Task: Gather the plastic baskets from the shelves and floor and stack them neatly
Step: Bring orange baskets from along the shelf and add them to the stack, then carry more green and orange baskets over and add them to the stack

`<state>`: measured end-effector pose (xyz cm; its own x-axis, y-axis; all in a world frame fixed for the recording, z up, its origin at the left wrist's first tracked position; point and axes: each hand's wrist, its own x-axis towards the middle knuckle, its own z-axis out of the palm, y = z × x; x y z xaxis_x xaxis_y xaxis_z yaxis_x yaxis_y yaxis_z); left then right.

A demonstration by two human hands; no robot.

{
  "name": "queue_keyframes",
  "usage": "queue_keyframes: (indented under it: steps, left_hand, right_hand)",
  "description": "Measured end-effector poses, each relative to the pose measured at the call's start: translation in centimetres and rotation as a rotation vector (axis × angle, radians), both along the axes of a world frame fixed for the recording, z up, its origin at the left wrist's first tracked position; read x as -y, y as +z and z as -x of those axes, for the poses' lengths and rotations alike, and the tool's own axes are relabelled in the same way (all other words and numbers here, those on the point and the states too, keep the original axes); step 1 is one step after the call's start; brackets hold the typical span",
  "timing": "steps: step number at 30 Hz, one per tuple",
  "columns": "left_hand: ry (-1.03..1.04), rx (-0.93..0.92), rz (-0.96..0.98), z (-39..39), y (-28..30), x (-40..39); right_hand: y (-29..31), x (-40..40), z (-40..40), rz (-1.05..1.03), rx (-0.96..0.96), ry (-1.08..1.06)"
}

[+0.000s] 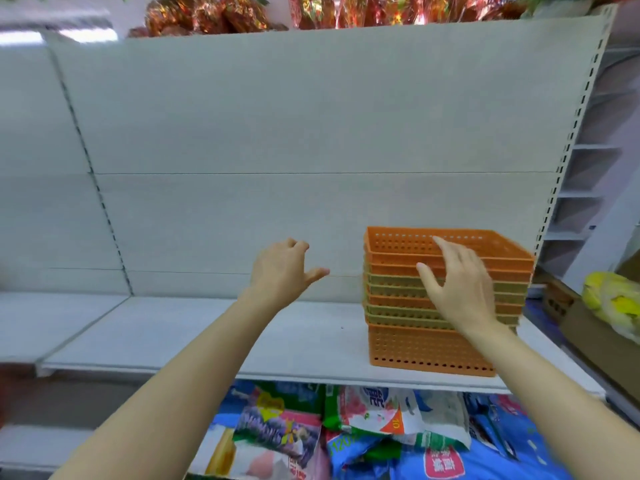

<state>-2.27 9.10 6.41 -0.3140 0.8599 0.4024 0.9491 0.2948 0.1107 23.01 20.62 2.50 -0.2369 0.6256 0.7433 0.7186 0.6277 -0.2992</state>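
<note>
Baskets stacked on white shelf, R hand maybe touching.

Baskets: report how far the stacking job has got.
Done: a nested stack of orange and olive baskets stands on the shelf. In hand: nothing; the right hand hovers open at the stack and the left hand is open beside it. Left: no loose baskets show here.

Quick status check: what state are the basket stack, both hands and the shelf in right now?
Basket stack: nested upright on the shelf, orange and olive baskets, top one empty.
Left hand: raised in the air, loosely curled, holding nothing.
Right hand: fingers spread in front of the stack; contact unclear.
Shelf: white, carrying the stack at its right end.
</note>
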Motion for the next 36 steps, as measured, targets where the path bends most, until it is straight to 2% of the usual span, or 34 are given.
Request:
queue_keyframes:
  steps: [8, 22, 29, 36]
  left_hand:
    - [0.125, -0.126, 0.000, 10.9, -1.6, 15.9]
    - [0.450, -0.060, 0.040, 31.6, -6.2, 40.2]
    - [0.640, -0.017, 0.064, 40.9, -8.3, 47.2]
    - [0.783, 0.009, 0.117, 53.2, -10.5, 49.5]
  right_hand:
    - [-2.1, 12.4, 17.0, -0.002, 0.051, 0.335]
    - [-5.8, 32.6, 44.6, 0.065, 0.114, 0.699]
    - [-7.1, 37.3, 56.6, 0.068, 0.153, 0.830]
    - [-9.4, 37.8, 69.2, 0.066, 0.189, 0.896]
